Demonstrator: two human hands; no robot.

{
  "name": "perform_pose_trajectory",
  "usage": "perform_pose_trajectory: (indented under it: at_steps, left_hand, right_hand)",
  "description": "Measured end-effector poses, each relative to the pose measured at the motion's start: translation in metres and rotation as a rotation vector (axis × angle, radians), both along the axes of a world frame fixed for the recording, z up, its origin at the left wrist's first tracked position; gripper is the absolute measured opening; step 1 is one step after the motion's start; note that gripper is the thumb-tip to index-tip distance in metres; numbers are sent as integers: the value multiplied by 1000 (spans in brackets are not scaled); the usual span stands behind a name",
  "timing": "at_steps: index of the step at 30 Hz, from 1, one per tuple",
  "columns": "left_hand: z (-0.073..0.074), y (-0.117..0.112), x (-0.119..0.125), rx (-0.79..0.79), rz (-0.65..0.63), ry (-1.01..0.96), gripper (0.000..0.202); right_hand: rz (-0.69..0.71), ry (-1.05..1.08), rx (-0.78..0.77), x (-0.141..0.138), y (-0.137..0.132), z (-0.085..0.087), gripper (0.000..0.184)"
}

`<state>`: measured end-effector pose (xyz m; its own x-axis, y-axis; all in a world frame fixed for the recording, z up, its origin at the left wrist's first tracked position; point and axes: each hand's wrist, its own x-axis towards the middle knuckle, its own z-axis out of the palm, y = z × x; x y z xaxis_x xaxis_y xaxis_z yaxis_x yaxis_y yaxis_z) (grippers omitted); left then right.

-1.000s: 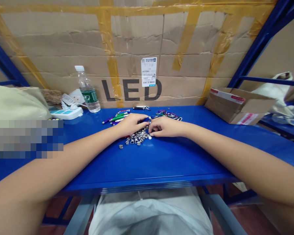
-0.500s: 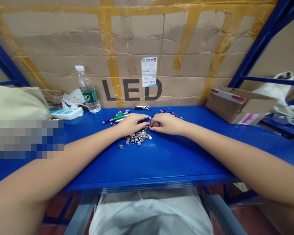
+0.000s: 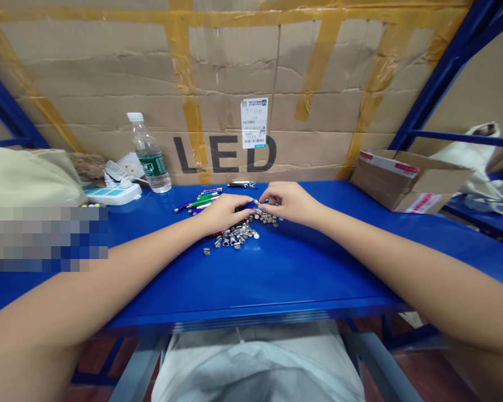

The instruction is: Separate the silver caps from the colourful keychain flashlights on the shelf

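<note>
My left hand (image 3: 225,214) is closed around a slim blue metal tube (image 3: 250,205), whose silvery end points toward my right hand. The fingertips of my right hand (image 3: 292,202) are pinched together at that end; whatever small piece they hold is too small to make out. Below them lie several round button cells (image 3: 270,218). A heap of small silver metal caps (image 3: 236,237) spreads in front of my left hand, with one loose cap (image 3: 207,252) apart. Behind my left hand are several green, blue and purple metal tubes (image 3: 205,200).
A black tube with a clip (image 3: 240,184) lies at the back of the blue table (image 3: 251,285). A water bottle (image 3: 152,159) and a white power strip (image 3: 116,194) stand left. A small cardboard box (image 3: 406,180) is right; a large carton (image 3: 226,72) walls the back.
My right hand has risen slightly from the pile and turned, its fingertips now at the blue tube's end, uncovering the button cells. My left hand keeps its place.
</note>
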<state>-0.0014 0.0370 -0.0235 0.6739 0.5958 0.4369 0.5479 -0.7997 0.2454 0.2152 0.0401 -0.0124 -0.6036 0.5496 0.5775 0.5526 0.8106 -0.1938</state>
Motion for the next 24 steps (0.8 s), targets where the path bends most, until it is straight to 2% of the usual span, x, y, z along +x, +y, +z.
perform_pose_trajectory:
  at_steps: [4,10,16,24]
  left_hand:
    - [1,-2,0,-21,6,-14,25]
    - [1,-1,0,-45,-3,-28,25]
    - [0,1,-1,-25,-6,-16,24]
    - [0,1,0,-26,-12,-21,24]
  right_hand:
    - [7,90,80,0,0,0,11]
    - [-18,115,106,-1,-2,-1,16]
    - [45,15,118,-1,-3,2,15]
    - [58,-90,185,3,-1,3,17]
